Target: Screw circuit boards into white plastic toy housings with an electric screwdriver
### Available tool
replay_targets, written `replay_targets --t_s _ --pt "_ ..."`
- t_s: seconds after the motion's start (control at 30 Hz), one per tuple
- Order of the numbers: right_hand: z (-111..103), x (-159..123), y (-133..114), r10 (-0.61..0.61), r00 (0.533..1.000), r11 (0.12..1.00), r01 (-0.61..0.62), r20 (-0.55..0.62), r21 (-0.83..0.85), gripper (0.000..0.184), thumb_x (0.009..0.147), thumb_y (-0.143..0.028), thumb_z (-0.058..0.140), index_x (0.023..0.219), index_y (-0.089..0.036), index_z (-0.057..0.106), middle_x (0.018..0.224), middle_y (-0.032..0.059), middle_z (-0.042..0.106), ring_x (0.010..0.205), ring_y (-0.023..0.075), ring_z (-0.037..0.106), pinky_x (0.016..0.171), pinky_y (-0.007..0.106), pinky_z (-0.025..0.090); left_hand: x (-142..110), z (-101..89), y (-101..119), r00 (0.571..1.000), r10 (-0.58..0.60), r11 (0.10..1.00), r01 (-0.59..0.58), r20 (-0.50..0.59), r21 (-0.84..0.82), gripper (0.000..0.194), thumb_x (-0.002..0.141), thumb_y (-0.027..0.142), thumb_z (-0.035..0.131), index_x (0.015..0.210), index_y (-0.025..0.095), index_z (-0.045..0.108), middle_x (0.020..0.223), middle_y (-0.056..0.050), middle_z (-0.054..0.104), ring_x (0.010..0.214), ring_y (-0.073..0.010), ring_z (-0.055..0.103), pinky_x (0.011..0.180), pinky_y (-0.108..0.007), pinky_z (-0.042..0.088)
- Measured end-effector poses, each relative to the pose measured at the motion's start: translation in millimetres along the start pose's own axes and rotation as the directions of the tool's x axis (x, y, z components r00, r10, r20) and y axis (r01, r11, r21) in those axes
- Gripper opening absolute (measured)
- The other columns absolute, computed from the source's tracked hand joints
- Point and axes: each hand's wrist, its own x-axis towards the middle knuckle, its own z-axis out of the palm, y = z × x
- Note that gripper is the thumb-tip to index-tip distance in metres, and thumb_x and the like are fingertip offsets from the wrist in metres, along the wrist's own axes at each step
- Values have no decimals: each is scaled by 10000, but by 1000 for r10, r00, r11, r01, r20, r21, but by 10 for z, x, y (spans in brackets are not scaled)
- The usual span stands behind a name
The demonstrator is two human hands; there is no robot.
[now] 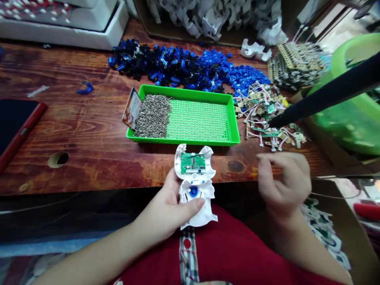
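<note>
My left hand (173, 204) grips a white plastic housing (197, 215), its thumb lying across the lower part. A green circuit board (193, 163) sits in the upper part of the housing, and a blue round piece (193, 191) in the part below it. Off to the right, my right hand (283, 182) is raised in front of the table edge, apart from the housing. Its fingers are curled into a pinch and slightly blurred; whatever may be between them is too small to make out.
A green tray (182, 140) holds many small screws (152, 116) at its left end. Behind it lie blue and black plastic parts (178, 67). Wired circuit boards (267, 114) are heaped at right, under a dark bar (326, 93). A phone (18, 122) lies at left.
</note>
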Motion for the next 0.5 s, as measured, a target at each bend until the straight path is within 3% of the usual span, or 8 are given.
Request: replay_targets --t_s 0.07,0.13,0.2,0.3,0.43,0.5 --pt "9 -29 227 247 968 961 -238 49 -138 197 784 -212 598 978 -183 607 863 43 590 786 153 563 743 303 470 -20 15 24 999 -33 998 32 -21 -54 615 698 237 738 1215 241 404 1109 -45 645 912 -177 633 692 -210 498" --pt "27 -40 373 353 923 925 -320 152 -206 216 821 -293 557 1001 -184 604 885 47 598 781 156 575 740 303 475 -37 38 45 999 -31 996 29 -23 -82 619 701 239 732 1231 240 413 1138 -53 636 948 -180 619 747 -218 484" --pt "70 -26 411 339 912 932 -293 230 -212 207 842 -316 522 981 -193 613 879 42 614 783 156 581 746 298 472 -45 62 57 1000 -3 996 4 14 -84 670 694 257 734 1268 243 388 1170 -65 620 976 -189 607 801 -239 470" --pt "188 51 324 356 899 926 -304 253 -225 224 845 -347 516 987 -199 602 892 41 630 759 162 586 716 295 468 -47 95 64 998 38 998 -35 58 -42 868 671 265 751 1372 275 239 1240 -80 578 1023 -206 588 873 -279 448" --pt "365 214 217 431 862 877 -332 265 -347 327 813 -355 554 1090 -181 562 1025 94 610 879 224 586 721 327 460 -71 137 30 997 62 995 -58 -46 87 1102 702 231 725 1416 367 -103 1422 -62 412 1194 -218 494 1021 -357 362" --pt "418 270 225 437 853 869 -318 286 -378 280 826 -314 531 1065 -174 574 1046 111 597 925 243 575 735 342 456 -85 133 -23 991 93 982 -75 -98 173 1157 714 234 711 1386 382 -219 1487 -52 312 1285 -238 408 1069 -409 307"
